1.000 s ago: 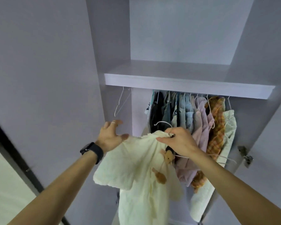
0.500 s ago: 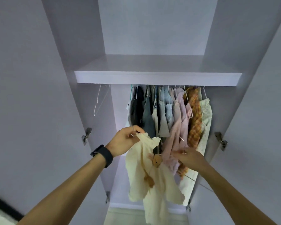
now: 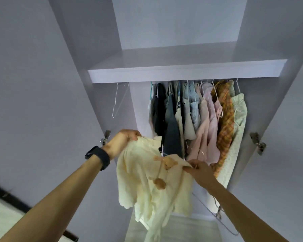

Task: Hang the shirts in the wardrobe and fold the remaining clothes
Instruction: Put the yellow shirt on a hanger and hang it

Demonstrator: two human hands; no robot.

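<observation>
Head view: my left hand and right hand have fingers clamped on the cream shirt, mid-hanging; next I reckon it needs lifting beside the hung clothes.

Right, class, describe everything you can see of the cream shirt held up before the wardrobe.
The cream shirt looks soft and fleecy, with short sleeves and a scalloped sleeve edge. A small brown teddy bear sits near its collar, and a brown pompom dangles below on a cord. The left hand grips one shoulder and the right hand pinches the other, so it hangs limp and spread, lower than the hanging clothes and in front of the open wardrobe.
</observation>
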